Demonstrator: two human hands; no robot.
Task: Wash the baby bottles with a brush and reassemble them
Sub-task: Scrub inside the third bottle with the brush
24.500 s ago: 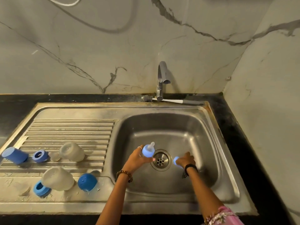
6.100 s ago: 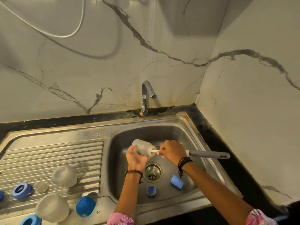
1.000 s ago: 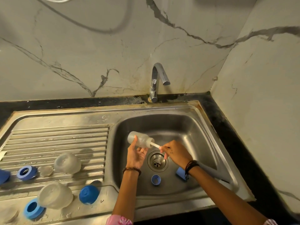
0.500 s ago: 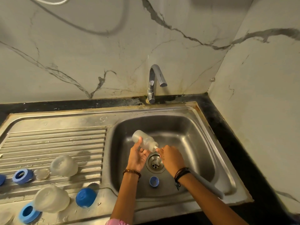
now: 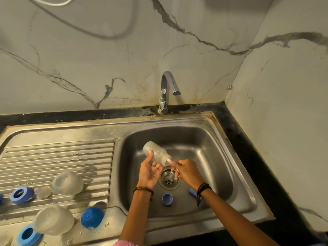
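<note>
Holding the clear bottle (image 5: 155, 153) over the sink basin (image 5: 209, 157), my left hand (image 5: 148, 172) cradles it from below, thumb up its side, fingers curled under its body. It tilts with its mouth down toward my right hand (image 5: 188, 172), base up and left. My right fingers are pinched tight on the white brush stem (image 5: 168, 159) right at the bottle's mouth. A second ago a longer run of stem showed between knuckles and mouth; now only a short stub shows, and the bottle leans steeper than it did. The grey handle that trailed past my wrist half a second ago is hidden under my forearm. A blue ring (image 5: 167, 199) lies on the basin floor below the drain (image 5: 169, 178), as before, and a blue cap (image 5: 193, 192) peeks out beside my right wrist.
</note>
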